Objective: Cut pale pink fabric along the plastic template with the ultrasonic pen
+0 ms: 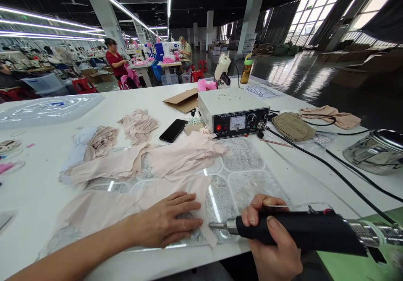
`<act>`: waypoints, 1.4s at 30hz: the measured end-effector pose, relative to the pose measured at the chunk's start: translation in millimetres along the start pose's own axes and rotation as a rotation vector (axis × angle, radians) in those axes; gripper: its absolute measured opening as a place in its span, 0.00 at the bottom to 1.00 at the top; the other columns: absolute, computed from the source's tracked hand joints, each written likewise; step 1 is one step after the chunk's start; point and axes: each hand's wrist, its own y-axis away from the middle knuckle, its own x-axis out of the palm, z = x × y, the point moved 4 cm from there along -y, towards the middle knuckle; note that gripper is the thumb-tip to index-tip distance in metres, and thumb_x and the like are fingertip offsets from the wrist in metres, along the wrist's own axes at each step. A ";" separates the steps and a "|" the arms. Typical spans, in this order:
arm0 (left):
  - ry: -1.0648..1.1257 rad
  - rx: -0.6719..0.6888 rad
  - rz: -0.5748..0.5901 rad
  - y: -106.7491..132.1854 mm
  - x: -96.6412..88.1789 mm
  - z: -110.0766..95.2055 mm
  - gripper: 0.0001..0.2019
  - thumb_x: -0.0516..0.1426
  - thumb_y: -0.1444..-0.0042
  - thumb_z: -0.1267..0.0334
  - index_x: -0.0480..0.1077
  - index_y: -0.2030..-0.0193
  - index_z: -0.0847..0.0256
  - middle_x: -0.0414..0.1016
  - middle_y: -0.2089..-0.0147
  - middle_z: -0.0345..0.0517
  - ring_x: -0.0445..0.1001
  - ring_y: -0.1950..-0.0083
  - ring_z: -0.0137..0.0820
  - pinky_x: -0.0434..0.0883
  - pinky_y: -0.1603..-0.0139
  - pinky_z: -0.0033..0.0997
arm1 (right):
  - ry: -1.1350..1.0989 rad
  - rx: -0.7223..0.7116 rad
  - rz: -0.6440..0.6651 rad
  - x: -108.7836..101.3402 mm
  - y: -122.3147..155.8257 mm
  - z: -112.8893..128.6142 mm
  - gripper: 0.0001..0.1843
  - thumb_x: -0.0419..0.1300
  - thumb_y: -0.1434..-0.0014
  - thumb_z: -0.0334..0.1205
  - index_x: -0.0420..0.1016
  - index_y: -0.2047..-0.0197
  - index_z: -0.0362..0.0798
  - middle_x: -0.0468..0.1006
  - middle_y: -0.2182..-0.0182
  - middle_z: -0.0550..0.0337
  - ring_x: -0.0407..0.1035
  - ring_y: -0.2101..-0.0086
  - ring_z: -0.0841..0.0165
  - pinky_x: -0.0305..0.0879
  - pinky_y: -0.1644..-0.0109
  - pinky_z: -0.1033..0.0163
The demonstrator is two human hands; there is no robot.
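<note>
Now left hand (166, 224) flat on fabric (103, 207); right hand (270, 239) grips tool (302, 230).

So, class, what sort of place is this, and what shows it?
Probably a garment factory: cut pink fabric pieces on the worktable, the right hand gripping a black handheld tool near a metered control box, and other workers at sewing tables behind.

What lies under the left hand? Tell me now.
Under the left hand lies pale pink fabric, over a clear patterned sheet. The palm hides whatever it presses.
</note>
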 end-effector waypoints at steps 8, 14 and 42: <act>-0.036 -0.053 -0.049 -2.0 1.3 -7.4 0.18 0.52 0.32 0.62 0.65 0.37 0.58 0.70 0.40 0.56 0.63 0.34 0.48 0.66 0.36 0.51 | 0.008 -0.014 0.009 1.2 -2.8 -0.2 0.05 0.60 0.47 0.40 0.73 0.66 0.51 0.68 0.72 0.63 0.64 0.80 0.74 0.65 0.77 0.64; -0.074 -0.051 -0.085 0.7 4.8 -3.1 0.18 0.50 0.31 0.64 0.64 0.36 0.60 0.68 0.39 0.57 0.62 0.33 0.47 0.67 0.37 0.50 | -0.027 -0.079 0.036 8.5 -6.9 -5.3 0.05 0.60 0.45 0.40 0.73 0.64 0.51 0.70 0.71 0.63 0.66 0.80 0.74 0.66 0.78 0.65; -0.044 -0.051 -0.093 -1.5 6.3 -2.5 0.16 0.53 0.32 0.65 0.67 0.40 0.63 0.70 0.41 0.58 0.61 0.32 0.47 0.62 0.33 0.52 | 0.018 0.030 0.135 6.2 4.0 -8.0 0.05 0.57 0.41 0.42 0.69 0.61 0.53 0.67 0.68 0.64 0.65 0.77 0.75 0.68 0.73 0.63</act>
